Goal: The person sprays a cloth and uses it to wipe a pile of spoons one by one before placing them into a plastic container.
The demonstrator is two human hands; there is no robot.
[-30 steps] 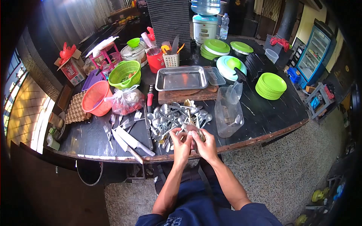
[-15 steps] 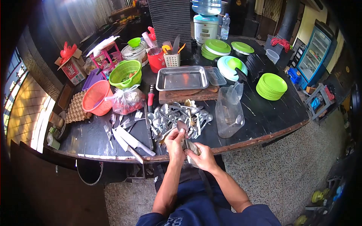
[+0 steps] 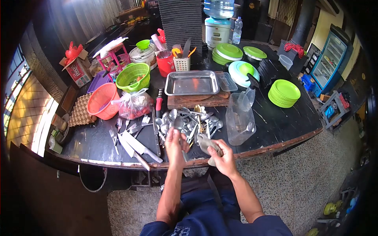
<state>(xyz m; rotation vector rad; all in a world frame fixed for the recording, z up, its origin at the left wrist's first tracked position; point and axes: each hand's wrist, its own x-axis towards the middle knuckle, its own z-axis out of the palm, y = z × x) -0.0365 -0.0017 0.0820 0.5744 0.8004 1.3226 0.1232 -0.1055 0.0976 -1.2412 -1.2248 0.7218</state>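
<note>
My left hand is closed around a metal spoon, its bowl up above the fingers and its handle reaching down past the palm. To the right, my right hand grips a greyish cloth, apart from the spoon. Both hands are over the front edge of the black table. Just beyond them lies a heap of spoons. Two knives and several forks rest left of the heap. A clear plastic container with a spoon inside lies to its right.
Behind the heap, a metal tray rests on a wooden board. Green plates are stacked at the right. An orange basket, a green basket and a plastic bag stand left. A water dispenser is at the back.
My hands have moved apart. The left has gone left with the spoon, now clear of the cloth; the right has shifted right with the cloth.
</note>
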